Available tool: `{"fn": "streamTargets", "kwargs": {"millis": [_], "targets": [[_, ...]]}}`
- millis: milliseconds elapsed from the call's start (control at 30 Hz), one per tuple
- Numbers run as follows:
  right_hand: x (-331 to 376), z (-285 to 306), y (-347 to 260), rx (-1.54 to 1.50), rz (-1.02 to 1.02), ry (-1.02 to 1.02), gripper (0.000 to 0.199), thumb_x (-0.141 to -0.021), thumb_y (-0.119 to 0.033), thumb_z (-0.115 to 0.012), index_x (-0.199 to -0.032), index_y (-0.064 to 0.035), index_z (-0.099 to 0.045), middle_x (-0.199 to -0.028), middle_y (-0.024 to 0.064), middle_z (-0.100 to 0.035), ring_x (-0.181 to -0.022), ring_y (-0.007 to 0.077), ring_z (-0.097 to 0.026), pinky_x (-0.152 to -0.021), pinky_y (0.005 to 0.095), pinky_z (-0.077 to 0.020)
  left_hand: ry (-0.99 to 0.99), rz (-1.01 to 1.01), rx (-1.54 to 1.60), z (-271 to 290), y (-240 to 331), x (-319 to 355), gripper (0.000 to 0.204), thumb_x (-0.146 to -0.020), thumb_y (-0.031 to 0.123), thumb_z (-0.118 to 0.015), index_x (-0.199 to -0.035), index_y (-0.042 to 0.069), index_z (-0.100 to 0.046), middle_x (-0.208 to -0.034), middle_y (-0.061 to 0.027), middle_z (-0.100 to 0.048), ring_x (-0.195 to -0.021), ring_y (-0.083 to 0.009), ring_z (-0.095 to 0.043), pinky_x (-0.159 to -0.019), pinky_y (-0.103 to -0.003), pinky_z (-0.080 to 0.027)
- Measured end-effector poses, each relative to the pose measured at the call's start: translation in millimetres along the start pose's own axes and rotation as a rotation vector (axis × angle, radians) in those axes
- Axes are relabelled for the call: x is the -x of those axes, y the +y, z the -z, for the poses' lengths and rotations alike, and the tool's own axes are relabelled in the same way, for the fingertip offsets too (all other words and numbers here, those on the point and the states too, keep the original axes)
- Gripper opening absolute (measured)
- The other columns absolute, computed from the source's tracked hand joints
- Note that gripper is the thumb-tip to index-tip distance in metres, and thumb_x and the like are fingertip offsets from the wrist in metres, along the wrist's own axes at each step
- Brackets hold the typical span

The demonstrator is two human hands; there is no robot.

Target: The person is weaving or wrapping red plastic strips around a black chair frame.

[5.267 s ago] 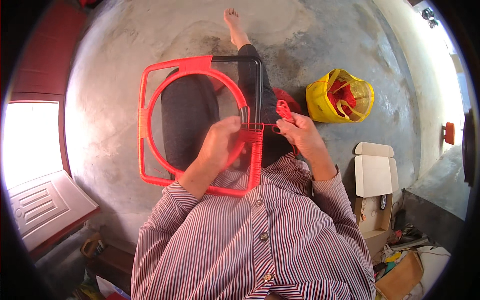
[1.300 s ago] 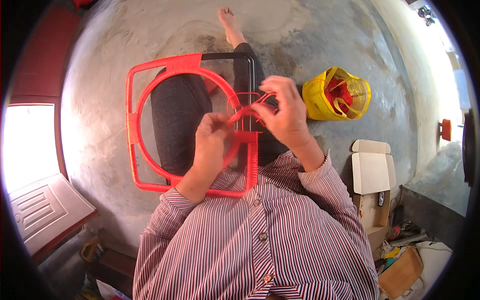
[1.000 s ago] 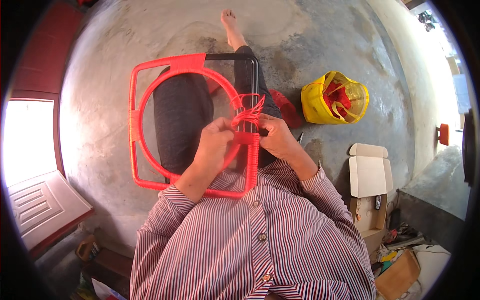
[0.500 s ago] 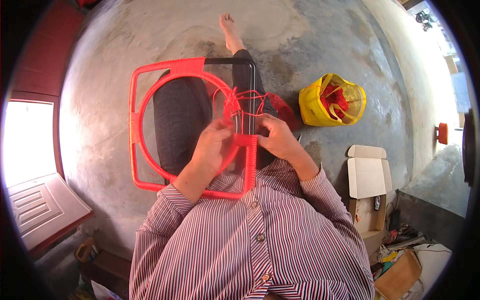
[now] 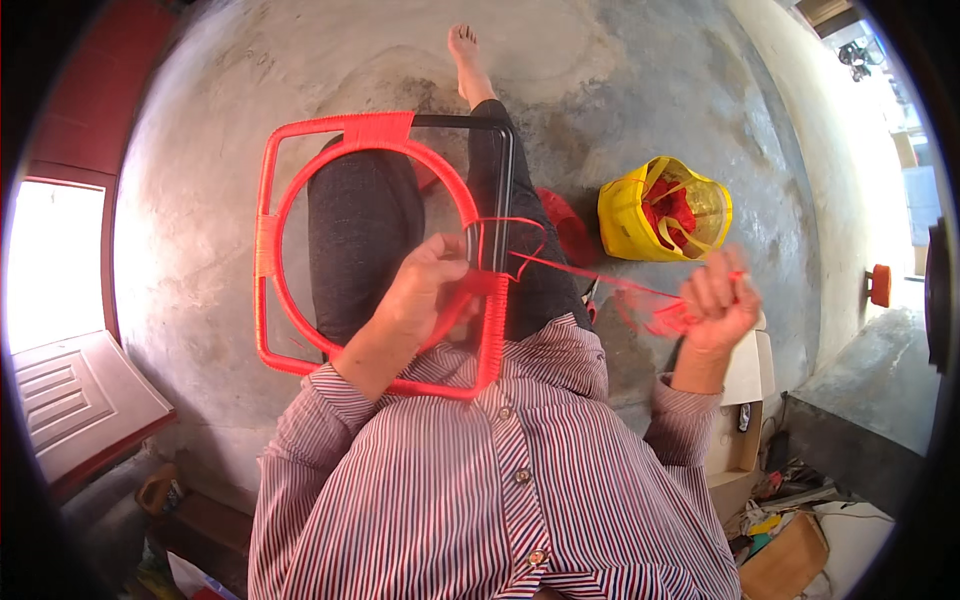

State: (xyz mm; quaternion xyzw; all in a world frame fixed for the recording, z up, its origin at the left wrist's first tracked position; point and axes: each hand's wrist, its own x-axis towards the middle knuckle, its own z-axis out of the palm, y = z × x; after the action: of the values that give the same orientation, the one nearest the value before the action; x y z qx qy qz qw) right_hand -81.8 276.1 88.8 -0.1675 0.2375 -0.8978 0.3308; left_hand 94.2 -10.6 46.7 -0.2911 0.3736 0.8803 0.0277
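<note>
A square black frame (image 5: 507, 185) with a round inner ring (image 5: 285, 215) rests on my lap. Red cord wraps most of it; the upper right corner and part of the right side show bare black. My left hand (image 5: 425, 280) is closed on the ring's right side, beside the wrapped joint. Out to the right, my right hand (image 5: 722, 300) is raised, its fingers closed on red cord (image 5: 600, 277). The cord runs taut from the frame's right side to that hand, and a blurred loose bunch hangs by the fingers. A small loop stands near the bare bar.
A yellow bag (image 5: 625, 220) with red material inside stands on the concrete floor to the right. An open cardboard box (image 5: 740, 440) and assorted clutter (image 5: 790, 540) lie at the lower right. A brown jug (image 5: 160, 490) is at the lower left.
My right hand has moved from the frame's right side far out to the right, drawing the red cord and its tangle along. The left hand stays at the ring.
</note>
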Motion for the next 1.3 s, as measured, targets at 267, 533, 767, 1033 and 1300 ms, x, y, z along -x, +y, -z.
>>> {"fn": "streamTargets", "kwargs": {"millis": [267,533,767,1033,1300], "targets": [[-17.3,-9.7,60.4,0.564,-0.046,0.465,0.022,-0.092,-0.011,-0.052,-0.112,-0.0041,-0.05,-0.075,0.0001,-0.05,-0.051,0.0034,-0.036,-0.044,0.0195,-0.028,-0.029,-0.062,-0.042,5.9,8.1,6.8,0.036,-0.082,0.009,-0.048,-0.117,0.0,-0.045,-0.083,-0.0106,-0.061,-0.05,-0.0167,-0.058,-0.041,-0.025,-0.045],[-24.2,-25.4,118.7,0.758,-0.484,0.094,0.017,-0.092,-0.014,-0.058,-0.103,-0.0022,-0.053,-0.074,-0.0014,-0.051,-0.056,0.0038,-0.045,-0.049,0.0206,-0.0352,-0.046,-0.144,-0.065,3.5,0.2,9.3,0.029,-0.081,-0.003,-0.056,-0.109,0.002,-0.047,-0.088,-0.0098,-0.061,-0.058,-0.015,-0.06,-0.048,-0.026,-0.05],[-1.4,-55.7,59.3,0.295,-0.313,0.049,0.016,-0.085,-0.005,-0.061,-0.098,-0.0005,-0.052,-0.07,-0.0032,-0.046,-0.049,0.0023,-0.034,-0.043,0.0212,-0.0249,-0.062,-0.101,-0.015,14.0,-6.1,7.6,0.02,-0.085,-0.004,-0.06,-0.097,0.004,-0.047,-0.078,-0.0102,-0.062,-0.056,-0.0169,-0.061,-0.048,-0.026,-0.05],[0.7,-111.5,75.1,0.198,-0.306,0.109,0.021,-0.084,-0.01,-0.067,-0.098,0.0003,-0.056,-0.084,0.0045,-0.059,-0.059,0.0084,-0.05,-0.053,0.0224,-0.0379,0.152,-0.427,-0.884,8.4,-19.5,-2.2,0.04,-0.076,0.015,-0.075,-0.103,-0.004,-0.053,-0.097,-0.0184,-0.065,-0.091,-0.0277,-0.066,-0.077,-0.035,-0.053],[-41.5,-60.0,81.6,1.23,-0.29,-0.556,0.021,-0.07,0.003,-0.056,-0.085,-0.0033,-0.07,-0.08,0.0053,-0.056,-0.076,0.0204,-0.058,-0.066,0.0287,-0.0461,0.257,-0.131,-0.17,12.3,-19.2,-4.4,0.056,-0.099,0.052,-0.035,-0.114,0.0,-0.048,-0.077,-0.0066,-0.058,-0.058,-0.0112,-0.053,-0.051,-0.024,-0.044]]}}
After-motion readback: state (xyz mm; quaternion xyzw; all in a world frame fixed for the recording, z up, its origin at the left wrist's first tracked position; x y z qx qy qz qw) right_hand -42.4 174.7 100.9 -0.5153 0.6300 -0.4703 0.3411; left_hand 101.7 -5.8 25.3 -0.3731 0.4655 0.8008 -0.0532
